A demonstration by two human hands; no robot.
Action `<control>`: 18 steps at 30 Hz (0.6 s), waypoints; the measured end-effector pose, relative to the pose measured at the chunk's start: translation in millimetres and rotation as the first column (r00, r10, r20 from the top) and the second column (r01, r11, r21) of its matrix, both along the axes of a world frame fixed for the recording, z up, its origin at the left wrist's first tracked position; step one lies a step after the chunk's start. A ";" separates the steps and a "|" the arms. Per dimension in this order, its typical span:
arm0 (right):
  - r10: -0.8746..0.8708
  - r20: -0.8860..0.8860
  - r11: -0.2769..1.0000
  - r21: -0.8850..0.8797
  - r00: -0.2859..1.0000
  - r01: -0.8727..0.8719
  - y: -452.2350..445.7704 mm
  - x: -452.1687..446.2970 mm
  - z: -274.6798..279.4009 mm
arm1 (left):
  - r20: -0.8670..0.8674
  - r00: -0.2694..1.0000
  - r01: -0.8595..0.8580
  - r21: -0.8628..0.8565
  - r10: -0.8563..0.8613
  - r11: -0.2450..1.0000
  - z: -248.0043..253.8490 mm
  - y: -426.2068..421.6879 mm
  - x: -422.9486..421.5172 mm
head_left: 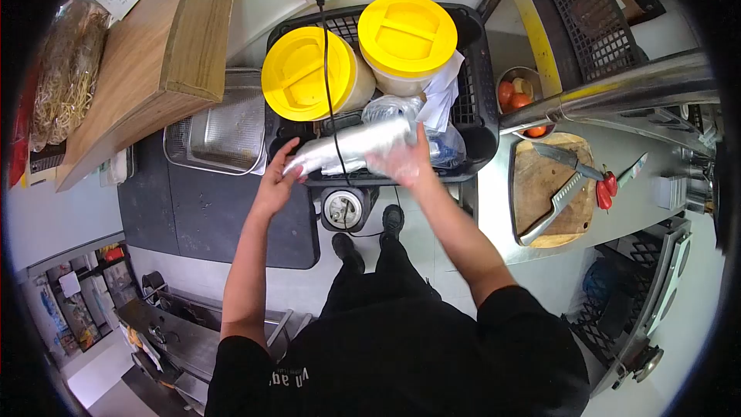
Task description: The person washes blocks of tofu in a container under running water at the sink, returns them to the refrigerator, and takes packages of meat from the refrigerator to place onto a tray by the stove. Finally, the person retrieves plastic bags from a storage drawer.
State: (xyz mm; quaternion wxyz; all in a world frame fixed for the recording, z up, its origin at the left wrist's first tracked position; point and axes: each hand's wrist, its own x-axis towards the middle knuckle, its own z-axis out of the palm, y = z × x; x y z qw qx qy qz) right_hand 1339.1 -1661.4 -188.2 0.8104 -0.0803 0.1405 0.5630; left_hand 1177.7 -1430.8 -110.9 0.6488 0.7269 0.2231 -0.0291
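Note:
A shiny whitish roll, which looks like plastic film or bags (351, 144), is held level over the front of a black plastic crate (482, 135). My left hand (275, 179) grips its left end, thumb and fingers on either side. At the right end my right hand (405, 164) is closed on it, slightly blurred. Just behind the roll, clear plastic bags (394, 108) and folded white paper (440, 96) lie in the crate. Two tubs with yellow lids (309, 75) (407, 35) stand at its back. A black cable (327, 69) hangs down across the roll.
To the right, a wooden board (544, 185) bears knives (557, 205) and red peppers (606, 189). Behind it sits a bowl of tomatoes (519, 96). On the left are a wire basket (224, 127), a dark worktop (208, 216) and a jutting wooden shelf (174, 46).

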 end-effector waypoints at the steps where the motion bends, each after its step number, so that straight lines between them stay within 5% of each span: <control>1: -0.290 -0.093 0.954 -0.109 0.953 0.280 3.0 -14.8 3.8 | -0.047 0.995 -0.090 -0.011 0.090 0.996 -4.1 -2.6 -0.3; 3: -0.274 -0.230 0.948 -0.229 0.934 0.222 4.4 -26.6 10.1 | -0.106 0.978 -0.183 -0.018 0.180 0.983 -14.2 -13.9 -5.0; 5: -0.090 -0.145 0.970 -0.237 0.985 0.054 13.3 -34.3 6.4 | 0.021 0.984 -0.178 0.289 0.180 0.941 -15.9 -31.8 -1.4; 6: -0.002 0.041 0.935 -0.354 0.999 0.017 12.7 -35.7 5.0 | 0.110 0.992 -0.031 0.660 -0.055 0.750 -13.9 -34.0 -0.3; 7: -0.001 0.039 0.935 -0.355 0.999 0.014 11.1 -32.1 14.4 | 0.107 0.993 -0.031 0.659 -0.053 0.751 -4.8 -38.9 4.8; 9: 0.210 0.423 0.846 -0.531 0.881 0.053 8.6 -17.0 27.7 | 0.013 0.942 0.111 0.931 -0.335 0.347 6.8 -42.9 12.9; 10: 0.262 0.529 0.856 -0.513 0.807 0.058 4.8 -0.1 31.9 | 0.009 0.940 0.105 0.944 -0.342 0.313 1.9 -39.6 16.4; 12: 0.480 0.765 0.776 -0.598 0.429 0.199 -2.3 40.8 16.1 | 0.004 0.944 0.103 0.947 -0.331 0.305 14.3 -38.5 28.5; 14: 0.673 0.740 0.618 -0.569 0.008 0.543 -7.5 69.5 20.1 | -0.001 0.943 0.076 0.974 -0.332 0.213 17.7 -29.7 35.0; 15: 0.673 0.740 0.622 -0.568 0.003 0.538 -8.2 79.8 10.0 | -0.001 0.945 0.074 0.974 -0.326 0.213 16.7 -26.5 35.3; 17: 0.852 0.286 0.513 -0.296 -0.438 0.806 -6.2 98.2 -25.8 | -0.011 0.947 0.071 0.982 -0.321 0.173 13.8 -23.8 33.2; 18: 0.850 0.284 0.518 -0.296 -0.443 0.803 -3.8 92.7 -37.0 | -0.040 0.946 0.094 0.984 -0.323 0.152 12.6 -24.1 29.5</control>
